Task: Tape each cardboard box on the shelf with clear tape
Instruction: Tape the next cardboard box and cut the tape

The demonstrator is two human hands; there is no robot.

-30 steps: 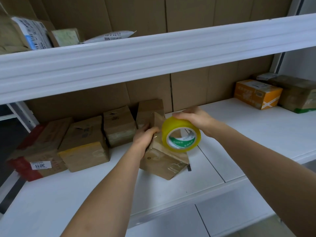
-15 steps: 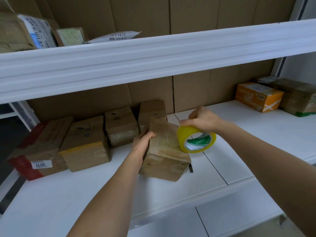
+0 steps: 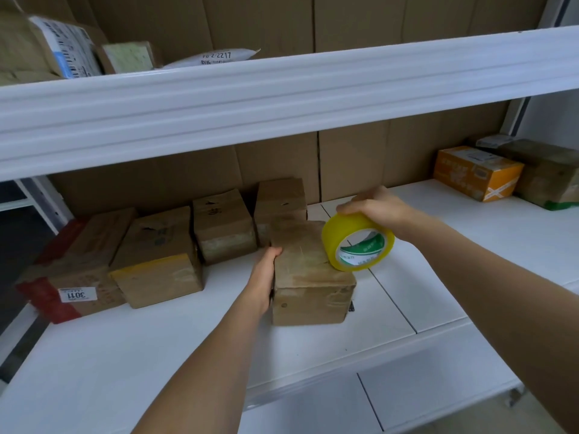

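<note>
A small brown cardboard box (image 3: 308,277) lies flat on the white shelf (image 3: 156,355), in the middle of the view. My left hand (image 3: 262,277) grips its left side, thumb on the top. My right hand (image 3: 376,208) holds a yellow-tinted roll of clear tape (image 3: 357,242) from above, pressed against the box's top right edge. Behind and to the left stand several more cardboard boxes: one (image 3: 280,202) right behind, another (image 3: 222,233) beside it, a wider one (image 3: 156,258), and a red-edged box with a label (image 3: 72,277).
The upper shelf's white front rail (image 3: 282,98) runs across above my hands, with parcels on it (image 3: 65,45). An orange box (image 3: 476,172) and a dark box (image 3: 548,177) sit at the far right. A small dark object (image 3: 351,306) lies by the held box's right corner.
The box went from tilted up on an edge to lying flat on the shelf. My right hand carried the tape roll from the box's front to its top right edge.
</note>
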